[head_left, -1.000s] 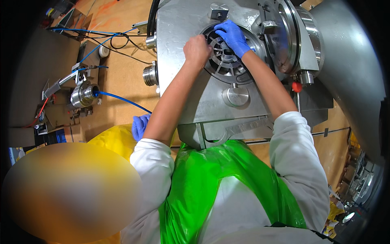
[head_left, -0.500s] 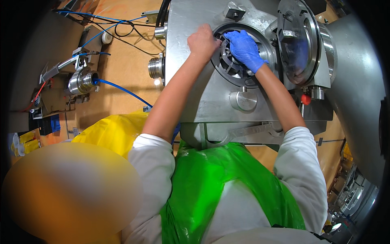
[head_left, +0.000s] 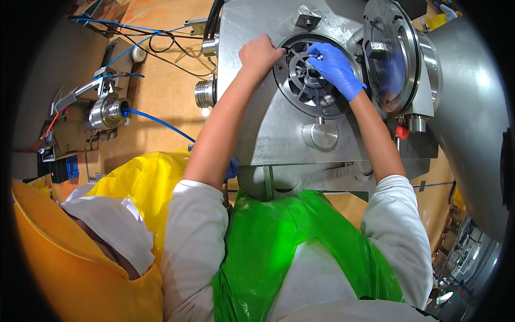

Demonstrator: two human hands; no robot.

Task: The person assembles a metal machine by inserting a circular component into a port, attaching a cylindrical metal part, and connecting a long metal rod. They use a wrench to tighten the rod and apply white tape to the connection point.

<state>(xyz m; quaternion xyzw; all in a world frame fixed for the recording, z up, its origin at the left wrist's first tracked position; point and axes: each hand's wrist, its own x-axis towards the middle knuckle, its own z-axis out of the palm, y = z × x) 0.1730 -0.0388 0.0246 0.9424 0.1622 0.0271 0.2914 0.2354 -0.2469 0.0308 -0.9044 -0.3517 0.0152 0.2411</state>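
A round opening with a dark rim (head_left: 285, 88) sits in the top of a steel machine (head_left: 257, 129). Inside it lies a spoked metal wheel (head_left: 306, 90) with a hub at its middle. My left hand (head_left: 261, 53), bare, is curled at the opening's left edge, its thumb reaching to the rim; the other fingertips are hidden. My right hand (head_left: 335, 67), in a blue glove, is over the wheel with fingers bent close above the hub. Something small and shiny shows between those fingers, too small to name.
A thick round steel door (head_left: 394, 59) stands swung open at the right. Threaded pipe fittings (head_left: 205, 94) stick out of the machine's left side. A large wrench (head_left: 332, 174) lies along the front edge. Close at my left is a person in an orange head covering (head_left: 80, 268) and yellow apron (head_left: 139, 174).
My right hand has drawn back slightly to the right, uncovering more of the wheel and hub. My left hand has shifted a little left, toward the rim. The person at left has come further in.
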